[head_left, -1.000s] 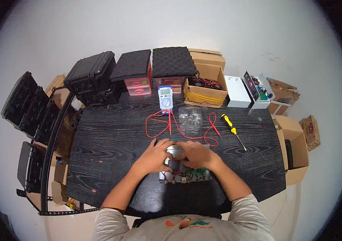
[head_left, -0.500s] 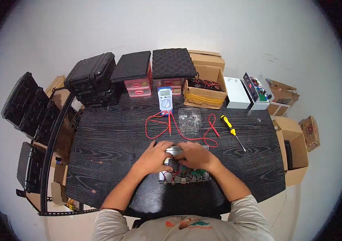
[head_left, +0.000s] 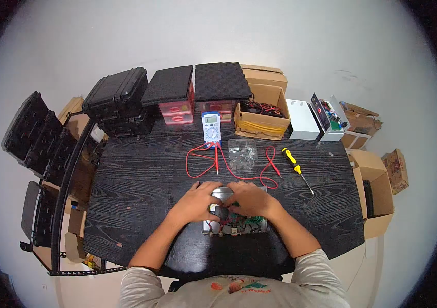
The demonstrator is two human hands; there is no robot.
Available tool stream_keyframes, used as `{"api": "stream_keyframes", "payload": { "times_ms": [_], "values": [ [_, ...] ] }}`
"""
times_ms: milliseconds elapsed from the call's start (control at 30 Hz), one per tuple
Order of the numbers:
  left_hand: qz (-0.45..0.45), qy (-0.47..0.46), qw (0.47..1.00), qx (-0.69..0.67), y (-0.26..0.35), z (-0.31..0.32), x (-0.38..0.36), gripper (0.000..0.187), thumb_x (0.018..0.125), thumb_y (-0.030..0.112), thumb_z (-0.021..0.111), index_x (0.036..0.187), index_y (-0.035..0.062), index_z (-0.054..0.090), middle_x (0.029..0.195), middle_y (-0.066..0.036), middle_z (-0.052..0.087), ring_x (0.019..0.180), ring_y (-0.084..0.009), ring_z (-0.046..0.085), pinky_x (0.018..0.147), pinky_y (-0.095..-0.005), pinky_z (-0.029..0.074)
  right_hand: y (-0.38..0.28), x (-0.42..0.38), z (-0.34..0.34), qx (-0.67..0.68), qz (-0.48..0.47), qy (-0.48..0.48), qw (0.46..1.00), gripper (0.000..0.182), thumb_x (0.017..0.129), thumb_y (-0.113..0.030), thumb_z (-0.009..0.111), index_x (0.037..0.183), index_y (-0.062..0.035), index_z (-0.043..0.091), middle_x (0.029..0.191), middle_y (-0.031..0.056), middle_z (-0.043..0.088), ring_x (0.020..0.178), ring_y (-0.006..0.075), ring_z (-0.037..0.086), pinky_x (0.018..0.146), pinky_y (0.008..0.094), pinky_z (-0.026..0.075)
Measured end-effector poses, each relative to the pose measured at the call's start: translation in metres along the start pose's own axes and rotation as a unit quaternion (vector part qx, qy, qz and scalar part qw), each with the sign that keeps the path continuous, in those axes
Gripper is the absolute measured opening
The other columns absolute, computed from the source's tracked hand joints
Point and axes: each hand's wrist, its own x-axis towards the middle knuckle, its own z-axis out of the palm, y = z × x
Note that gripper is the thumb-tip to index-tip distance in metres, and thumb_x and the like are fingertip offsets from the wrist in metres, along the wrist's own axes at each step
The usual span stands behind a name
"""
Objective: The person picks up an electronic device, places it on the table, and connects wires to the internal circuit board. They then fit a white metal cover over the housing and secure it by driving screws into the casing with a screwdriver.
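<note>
In front of my body an opened electronic unit [head_left: 234, 231] lies on the table, with circuit parts, green wires and dark red wires inside. My left hand [head_left: 196, 201] bends over its left side, fingers curled against a black rounded part [head_left: 220, 212]. From the other side my right hand [head_left: 249, 198] closes in on the same part, its thumb low and its fingers over the silvery rear area [head_left: 222, 192]. The fingertips are partly hidden. Beyond the hands lie a blue and white multimeter [head_left: 212, 129] with red leads and a clear plastic case [head_left: 242, 155] holding small pieces.
To the right lies a yellow and black screwdriver [head_left: 293, 160]. Along the back stand black hard cases [head_left: 117, 97], pink drawer boxes [head_left: 178, 113], a cardboard box [head_left: 262, 126] of cables and a white unit [head_left: 305, 120]. A black metal rack [head_left: 69, 179] borders the left side.
The black rounded part between my hands now shows more, having shifted slightly toward me. My left thumb has moved off the front of it. Other objects stay where they were.
</note>
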Motion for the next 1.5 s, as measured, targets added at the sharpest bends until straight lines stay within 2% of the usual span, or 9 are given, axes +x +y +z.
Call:
{"api": "stream_keyframes", "payload": {
  "times_ms": [233, 333, 433, 533, 633, 1033, 1267, 1367, 1500],
  "values": [
    [0.004, -0.005, 1.0, -0.003, -0.001, -0.001, 0.0, 0.05, 0.064, 0.038, 0.092, 0.103, 0.0096, 0.082, 0.149, -0.016, 0.053, 0.143, -0.0352, 0.046, 0.116, -0.0501, 0.039, 0.016, 0.002, 0.004, 0.079, -0.04, 0.024, 0.996, 0.025, 0.087, -0.023, 0.075, 0.111, -0.0172, 0.08, 0.132, 0.0172, 0.061, 0.12, 0.0386, 0.061, 0.103, 0.0478, 0.049],
    [0.005, -0.004, 1.0, -0.004, -0.002, 0.0, -0.001, 0.049, 0.063, 0.038, 0.092, 0.103, 0.01, 0.082, 0.15, -0.016, 0.053, 0.142, -0.0352, 0.047, 0.116, -0.0499, 0.039, 0.018, 0.003, 0.002, 0.089, -0.03, 0.002, 0.996, 0.026, 0.088, -0.022, 0.074, 0.112, -0.0147, 0.079, 0.129, 0.0183, 0.062, 0.119, 0.039, 0.061, 0.104, 0.0467, 0.048],
    [0.009, 0.0, 1.0, -0.003, -0.003, 0.002, -0.001, 0.049, 0.064, 0.037, 0.092, 0.103, 0.0101, 0.082, 0.15, -0.016, 0.053, 0.142, -0.0352, 0.047, 0.116, -0.05, 0.039, 0.02, 0.004, 0.007, 0.085, -0.045, 0.022, 0.995, 0.028, 0.087, -0.022, 0.074, 0.114, -0.016, 0.079, 0.129, 0.0179, 0.062, 0.12, 0.0384, 0.061, 0.104, 0.0467, 0.049],
    [0.0, -0.011, 1.0, -0.002, -0.001, -0.001, 0.0, 0.048, 0.064, 0.037, 0.092, 0.103, 0.0101, 0.082, 0.15, -0.016, 0.053, 0.142, -0.0354, 0.047, 0.116, -0.0507, 0.04, 0.012, 0.002, 0.0, 0.064, -0.026, -0.003, 0.998, 0.028, 0.087, -0.022, 0.075, 0.113, -0.0165, 0.08, 0.13, 0.0176, 0.062, 0.121, 0.038, 0.061, 0.104, 0.0466, 0.049],
    [-0.014, -0.018, 1.0, 0.005, 0.002, -0.003, 0.0, 0.048, 0.064, 0.037, 0.092, 0.103, 0.0098, 0.082, 0.15, -0.016, 0.053, 0.142, -0.0356, 0.047, 0.116, -0.0506, 0.04, 0.013, 0.0, 0.005, 0.034, -0.041, 0.024, 0.998, 0.026, 0.087, -0.023, 0.074, 0.112, -0.0163, 0.081, 0.132, 0.0173, 0.061, 0.121, 0.0374, 0.061, 0.104, 0.046, 0.049],
    [-0.008, 0.002, 1.0, 0.024, -0.002, 0.005, 0.001, 0.055, 0.068, 0.038, 0.089, 0.112, 0.0069, 0.078, 0.149, -0.015, 0.054, 0.137, -0.0359, 0.052, 0.114, -0.0486, 0.043, 0.001, 0.003, 0.006, 0.015, 0.024, 0.011, 1.0, 0.026, 0.088, -0.026, 0.075, 0.112, -0.0194, 0.082, 0.137, 0.0165, 0.06, 0.122, 0.0372, 0.061, 0.104, 0.0478, 0.049],
    [-0.006, -0.008, 1.0, 0.021, -0.002, 0.0, 0.001, 0.056, 0.068, 0.039, 0.09, 0.112, 0.0069, 0.078, 0.15, -0.015, 0.054, 0.138, -0.0352, 0.052, 0.114, -0.0486, 0.043, -0.004, 0.001, 0.001, 0.015, 0.01, 0.034, 0.999, 0.022, 0.089, -0.027, 0.075, 0.107, -0.0169, 0.082, 0.132, 0.0167, 0.062, 0.119, 0.0364, 0.062, 0.102, 0.0478, 0.05],
    [-0.005, 0.006, 1.0, 0.007, -0.006, 0.005, 0.001, 0.045, 0.068, 0.034, 0.089, 0.105, 0.0112, 0.08, 0.148, -0.011, 0.053, 0.137, -0.0325, 0.051, 0.114, -0.0582, 0.044, -0.001, 0.004, 0.012, 0.009, 0.008, 0.057, 0.998, 0.02, 0.088, -0.026, 0.075, 0.105, -0.0164, 0.082, 0.125, 0.0154, 0.063, 0.116, 0.0357, 0.063, 0.099, 0.0478, 0.051],
    [-0.002, 0.012, 1.0, 0.013, -0.006, 0.005, 0.0, 0.044, 0.067, 0.035, 0.088, 0.103, 0.0108, 0.08, 0.148, -0.01, 0.053, 0.136, -0.0325, 0.052, 0.113, -0.0551, 0.044, 0.002, 0.005, 0.018, 0.011, -0.007, 0.087, 0.996, 0.019, 0.087, -0.024, 0.075, 0.103, -0.0162, 0.082, 0.117, 0.0137, 0.064, 0.111, 0.0346, 0.064, 0.095, 0.0476, 0.052]
  ]
}}
